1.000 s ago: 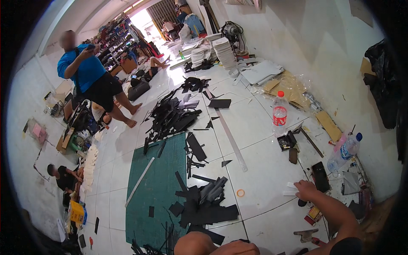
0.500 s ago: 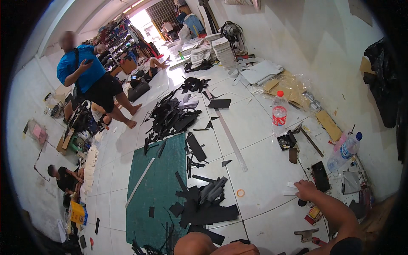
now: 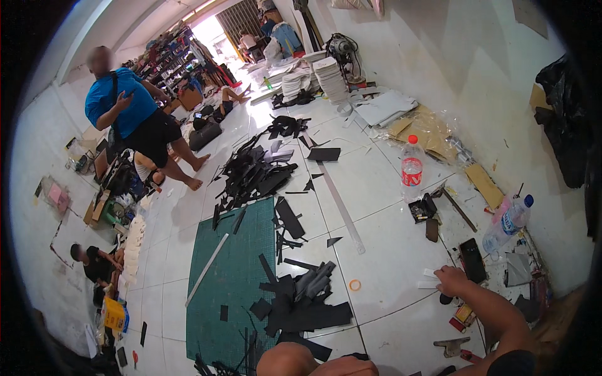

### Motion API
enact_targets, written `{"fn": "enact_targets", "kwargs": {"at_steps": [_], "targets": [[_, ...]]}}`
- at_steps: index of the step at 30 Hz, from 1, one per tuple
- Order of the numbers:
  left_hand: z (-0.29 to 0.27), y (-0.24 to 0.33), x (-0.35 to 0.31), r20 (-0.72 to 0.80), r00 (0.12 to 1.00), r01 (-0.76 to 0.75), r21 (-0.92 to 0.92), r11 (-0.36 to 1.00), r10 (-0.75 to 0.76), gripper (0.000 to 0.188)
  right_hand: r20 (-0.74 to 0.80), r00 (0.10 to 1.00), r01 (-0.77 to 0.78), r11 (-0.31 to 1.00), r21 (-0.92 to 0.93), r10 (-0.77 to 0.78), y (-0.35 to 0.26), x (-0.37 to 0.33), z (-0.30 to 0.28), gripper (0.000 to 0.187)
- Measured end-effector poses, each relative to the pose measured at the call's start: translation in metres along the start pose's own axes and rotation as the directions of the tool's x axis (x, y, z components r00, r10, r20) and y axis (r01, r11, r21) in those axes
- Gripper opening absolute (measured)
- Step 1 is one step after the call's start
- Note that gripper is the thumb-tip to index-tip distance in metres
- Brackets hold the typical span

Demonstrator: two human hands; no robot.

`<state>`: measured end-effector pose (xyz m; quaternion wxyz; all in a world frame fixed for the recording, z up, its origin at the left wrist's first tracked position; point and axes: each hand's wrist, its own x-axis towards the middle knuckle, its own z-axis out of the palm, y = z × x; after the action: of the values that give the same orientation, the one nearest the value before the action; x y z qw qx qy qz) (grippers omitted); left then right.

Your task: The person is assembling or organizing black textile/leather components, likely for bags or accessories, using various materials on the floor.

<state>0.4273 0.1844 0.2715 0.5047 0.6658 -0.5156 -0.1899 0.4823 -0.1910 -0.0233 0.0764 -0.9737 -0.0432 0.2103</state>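
My right hand (image 3: 451, 280) is low over the tiled floor at the right, its fingers bent down and closed at the ends of two short white strips (image 3: 429, 285). The strips stick out to the left of the fingertips. Just beyond the hand lies a black phone (image 3: 473, 261). A yellow-and-red small box (image 3: 463, 316) is on the near side of my wrist. My left hand does not show; only my bent knees (image 3: 288, 360) rise at the lower edge.
A green cutting mat (image 3: 219, 276) carries a long pale ruler (image 3: 207, 269). Black scraps (image 3: 320, 316) spread beside it, with a larger heap (image 3: 254, 169) beyond. Two bottles, one red-capped (image 3: 412, 169), one blue-capped (image 3: 509, 222), stand at right. A person in blue (image 3: 122, 103) stands far left.
The standing person in blue has lowered one raised arm and shifted slightly. My right hand and the white strips have stayed in place.
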Motion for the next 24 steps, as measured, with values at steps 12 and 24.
{"fn": "enact_targets", "kwargs": {"at_steps": [12, 24], "targets": [[-0.0003, 0.0088, 0.001, -0.192, 0.981, -0.006, 0.009, 1.0, 0.008, 0.016, 0.064, 0.997, -0.04, 0.999, -0.016, 0.041, -0.0037, 0.001, -0.0034, 0.05], [0.0005, 0.0069, 0.0067, -0.208, 0.976, -0.071, -0.039, 0.997, 0.062, 0.017, -0.005, 1.0, 0.0, 1.0, 0.029, 0.0, -0.0003, -0.001, 0.0028, 0.045]]}}
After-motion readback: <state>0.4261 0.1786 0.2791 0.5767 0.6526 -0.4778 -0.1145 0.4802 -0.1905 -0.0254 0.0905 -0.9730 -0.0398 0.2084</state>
